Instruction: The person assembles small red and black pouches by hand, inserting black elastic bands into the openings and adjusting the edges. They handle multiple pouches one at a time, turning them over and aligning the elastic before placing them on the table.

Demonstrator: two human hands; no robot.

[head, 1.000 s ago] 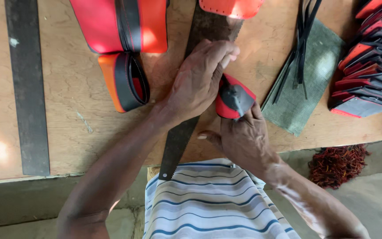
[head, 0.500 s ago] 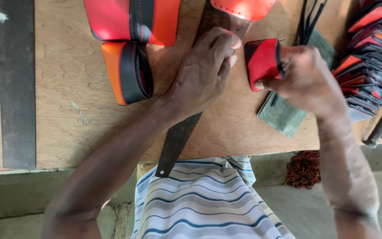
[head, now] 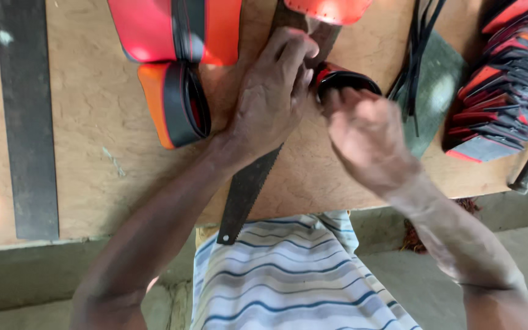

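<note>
Plywood makes up the counter (head: 93,159) in front of you, its near edge above a concrete floor (head: 508,226). At its middle lies a small red and black piece (head: 343,79), resting on the wood just right of a saw (head: 249,189). Your right hand (head: 368,137) has its fingertips on the near rim of that piece; whether they pinch it or only touch it cannot be told, since the hand is blurred. Your left hand (head: 273,95) lies curled, knuckles up, across the saw blade, pressing it to the counter, with its fingertips touching the left side of the piece. The saw runs slantwise, its toothed end sticking out past the counter edge over your striped shirt (head: 294,281).

Just left of your left hand lies an orange piece with a black band (head: 175,104), and above it a bigger red and orange one (head: 178,27). A red perforated piece (head: 334,9) sits at the top edge. Right of the small piece, black strips (head: 417,55) lie over a green pad (head: 441,91), and beyond them a stack of red and black cut parts (head: 502,79). Far left lies a dark metal bar (head: 29,122).
</note>
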